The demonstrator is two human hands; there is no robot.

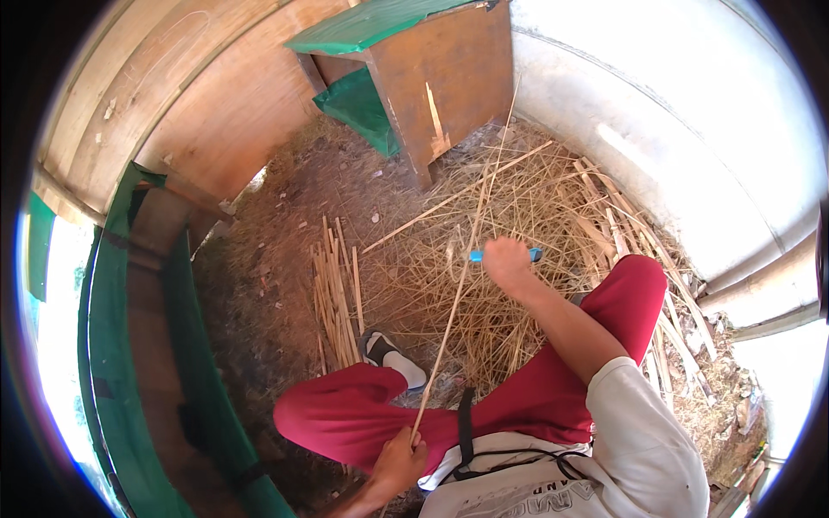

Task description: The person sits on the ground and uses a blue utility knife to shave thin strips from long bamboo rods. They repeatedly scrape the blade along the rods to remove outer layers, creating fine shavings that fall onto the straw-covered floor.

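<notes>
A long, thin bamboo strip (453,321) runs up from my lap to near the wooden cabinet at the back. Low in the view, my left hand (401,463) is closed around its near end, beside my thigh. My right hand (508,264) is a fist around a blue-handled knife (477,256), out in front of my right knee. The blue handle shows on both sides of the fist, its left end against or just beside the strip. I cannot make out the blade clearly.
A heap of thin shavings (509,324) covers the dirt floor ahead of me. Split sticks (335,289) lie left of it, more bamboo pieces (622,226) to the right. A green-topped cabinet (458,82) stands behind; a green-covered bench (142,345) runs along the left.
</notes>
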